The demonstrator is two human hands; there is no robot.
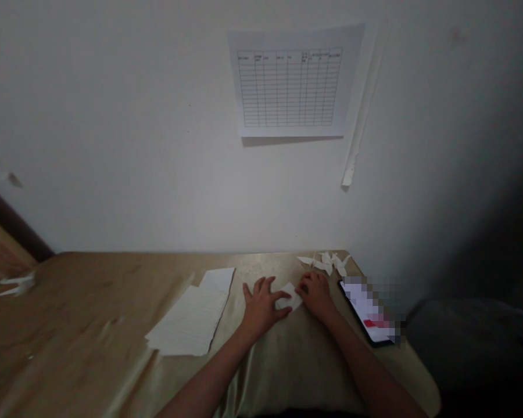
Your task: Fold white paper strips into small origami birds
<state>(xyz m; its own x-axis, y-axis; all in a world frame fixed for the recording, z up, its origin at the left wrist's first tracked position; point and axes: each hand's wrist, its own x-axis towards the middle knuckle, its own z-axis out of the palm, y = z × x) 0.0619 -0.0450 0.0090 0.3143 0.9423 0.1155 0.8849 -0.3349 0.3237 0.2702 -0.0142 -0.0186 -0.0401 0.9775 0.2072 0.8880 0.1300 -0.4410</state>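
A small folded piece of white paper [290, 288] lies on the cloth-covered table between my two hands. My left hand [264, 305] has its fingers spread, with the thumb and index finger resting on the paper's left part. At the paper's right edge, the curled fingers of my right hand [317, 295] pinch it. Several folded white paper shapes [326, 263] with pointed ends sit just beyond my right hand. To the left of my left hand is a stack of lined paper sheets [189, 319].
A phone [366, 316] with a lit screen, partly pixelated, lies by the table's right edge. White paper scraps [15, 285] are at the far left. The wall behind bears a printed table sheet [290, 87] and a strip of tape [364, 116].
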